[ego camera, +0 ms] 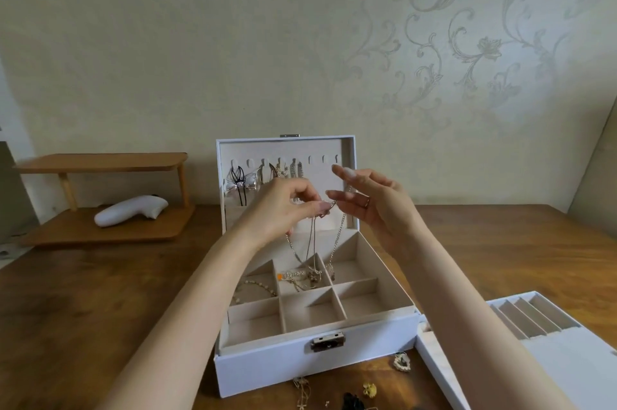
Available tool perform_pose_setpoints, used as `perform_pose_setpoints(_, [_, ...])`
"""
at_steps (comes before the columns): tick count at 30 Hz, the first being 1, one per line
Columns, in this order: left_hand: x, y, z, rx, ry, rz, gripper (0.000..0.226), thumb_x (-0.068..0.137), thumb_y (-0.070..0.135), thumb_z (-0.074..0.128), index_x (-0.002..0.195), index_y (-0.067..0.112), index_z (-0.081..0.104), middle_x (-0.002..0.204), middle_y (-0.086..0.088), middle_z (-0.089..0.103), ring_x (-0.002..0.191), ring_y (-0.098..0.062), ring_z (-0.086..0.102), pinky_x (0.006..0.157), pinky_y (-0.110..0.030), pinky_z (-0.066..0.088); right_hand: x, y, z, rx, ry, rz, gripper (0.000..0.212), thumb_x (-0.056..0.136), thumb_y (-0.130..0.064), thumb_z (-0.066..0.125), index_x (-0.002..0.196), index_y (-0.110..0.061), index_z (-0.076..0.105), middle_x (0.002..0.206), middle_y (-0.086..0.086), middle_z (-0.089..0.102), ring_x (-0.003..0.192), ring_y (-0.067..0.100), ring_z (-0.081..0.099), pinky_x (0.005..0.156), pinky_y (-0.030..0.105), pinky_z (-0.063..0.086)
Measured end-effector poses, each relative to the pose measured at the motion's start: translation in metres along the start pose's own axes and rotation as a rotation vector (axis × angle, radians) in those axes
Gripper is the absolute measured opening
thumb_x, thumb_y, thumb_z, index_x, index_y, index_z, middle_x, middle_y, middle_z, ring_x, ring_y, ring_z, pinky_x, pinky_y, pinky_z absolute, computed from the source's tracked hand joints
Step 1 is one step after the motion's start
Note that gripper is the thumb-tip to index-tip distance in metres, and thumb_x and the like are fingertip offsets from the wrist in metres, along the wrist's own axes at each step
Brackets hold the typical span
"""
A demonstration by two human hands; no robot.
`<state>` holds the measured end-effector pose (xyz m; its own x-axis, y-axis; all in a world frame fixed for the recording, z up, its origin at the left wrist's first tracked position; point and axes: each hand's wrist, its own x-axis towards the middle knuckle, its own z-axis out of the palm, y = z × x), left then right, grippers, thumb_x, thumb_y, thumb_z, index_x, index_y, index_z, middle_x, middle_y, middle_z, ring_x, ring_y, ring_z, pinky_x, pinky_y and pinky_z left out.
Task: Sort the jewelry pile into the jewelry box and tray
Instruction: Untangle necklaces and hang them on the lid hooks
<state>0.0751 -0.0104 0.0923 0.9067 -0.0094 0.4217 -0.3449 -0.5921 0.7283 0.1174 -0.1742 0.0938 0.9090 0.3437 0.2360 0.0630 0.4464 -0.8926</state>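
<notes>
A white jewelry box (pixel 267 373) stands open at the table's middle, its lid upright with hooks carrying several necklaces and a silver bow (pixel 238 184). My left hand (pixel 283 205) pinches the top of a thin chain necklace (pixel 312 242), which hangs down into the box's compartments. My right hand (pixel 374 202) hovers just to the right of the pinch with fingers spread, touching the chain near its clasp. A white tray (pixel 567 363) with slotted dividers lies at the lower right. Loose jewelry (pixel 402 361) lies on the table in front of the box.
A beaded strand (pixel 257 286) and other pieces lie in the box's back compartments. A small wooden two-tier shelf (pixel 100 229) with a white handheld device (pixel 130 210) stands at the back left. A wallpapered wall rises close behind the table.
</notes>
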Motion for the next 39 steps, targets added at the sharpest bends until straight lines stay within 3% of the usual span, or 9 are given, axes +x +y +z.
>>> perform_pose_setpoints(6, [0.002,-0.001,-0.006,-0.264,0.119,-0.021,0.005,0.09,0.007,0.06,0.086,0.009,0.063,0.082,-0.004,0.06,0.05,-0.006,0.057,0.045,-0.018,0.043,0.006,0.001,-0.004,0.003,0.016,-0.013,0.011,0.087,-0.011,0.061,0.077,-0.008,0.06,0.081,0.009,0.073,0.064,0.012,0.067,0.062,0.02,0.054])
perform_pose_setpoints(10, [0.001,-0.002,-0.008,-0.393,0.166,-0.068,0.006,0.092,0.007,0.056,0.087,0.007,0.06,0.078,-0.006,0.062,0.046,-0.006,0.052,0.041,-0.017,0.038,0.005,0.005,-0.003,-0.086,0.082,-0.014,0.014,0.081,-0.015,0.069,0.072,-0.012,0.06,0.064,-0.001,0.063,0.056,0.006,0.054,0.053,0.015,0.043])
perform_pose_setpoints(15, [-0.001,-0.001,-0.012,-0.492,0.17,-0.065,0.011,0.093,0.014,0.054,0.083,0.01,0.056,0.064,0.001,0.062,0.043,-0.008,0.044,0.04,-0.016,0.03,0.003,0.004,-0.004,-0.139,0.12,-0.035,0.022,0.08,-0.016,0.071,0.067,-0.016,0.053,0.077,0.004,0.062,0.058,0.007,0.053,0.051,0.014,0.042])
perform_pose_setpoints(20, [-0.003,0.002,-0.017,-0.365,0.022,-0.008,0.022,0.091,0.025,0.054,0.076,0.01,0.06,0.062,0.004,0.054,0.056,-0.008,0.043,0.052,-0.017,0.034,0.001,-0.001,-0.002,-0.08,0.057,-0.055,0.023,0.086,-0.013,0.064,0.066,-0.013,0.053,0.069,0.005,0.069,0.052,0.009,0.053,0.047,0.015,0.043])
perform_pose_setpoints(24, [0.0,-0.004,-0.02,0.058,-0.011,0.079,0.025,0.085,0.032,0.062,0.068,0.016,0.07,0.078,-0.004,0.049,0.073,-0.012,0.046,0.075,-0.021,0.038,0.001,-0.002,-0.004,-0.086,0.074,-0.084,0.015,0.075,-0.019,0.07,0.074,-0.01,0.059,0.064,0.002,0.063,0.054,0.01,0.05,0.05,0.016,0.045])
perform_pose_setpoints(28, [0.0,-0.004,-0.018,0.258,0.053,0.156,0.018,0.085,0.026,0.066,0.078,0.011,0.073,0.079,0.003,0.05,0.069,-0.005,0.046,0.065,-0.015,0.036,0.0,-0.006,-0.003,-0.066,0.061,-0.107,0.016,0.07,-0.022,0.069,0.071,-0.011,0.058,0.065,0.003,0.066,0.053,0.01,0.054,0.052,0.017,0.046])
perform_pose_setpoints(32, [0.0,-0.007,-0.015,0.383,0.11,0.173,0.006,0.087,0.024,0.065,0.083,0.02,0.069,0.069,0.002,0.062,0.07,-0.013,0.059,0.078,-0.031,0.051,-0.001,-0.006,-0.001,-0.095,0.046,-0.132,0.016,0.071,-0.023,0.068,0.068,-0.013,0.055,0.069,0.004,0.07,0.063,0.011,0.058,0.054,0.017,0.042])
perform_pose_setpoints(37, [-0.001,-0.006,-0.011,0.427,0.245,0.25,0.021,0.083,0.024,0.069,0.088,0.023,0.049,0.048,0.008,0.044,0.048,-0.006,0.043,0.063,-0.026,0.046,0.0,-0.005,-0.002,-0.127,0.072,-0.143,0.021,0.078,-0.021,0.067,0.066,-0.015,0.051,0.073,0.003,0.072,0.073,0.011,0.059,0.059,0.021,0.036])
perform_pose_setpoints(39, [-0.001,-0.005,-0.011,0.412,0.265,0.256,0.017,0.083,0.027,0.069,0.093,0.025,0.055,0.042,0.009,0.04,0.043,-0.007,0.038,0.058,-0.021,0.038,0.0,-0.006,-0.002,-0.133,0.067,-0.143,0.022,0.076,-0.022,0.067,0.065,-0.014,0.05,0.072,0.003,0.071,0.075,0.012,0.06,0.06,0.022,0.034])
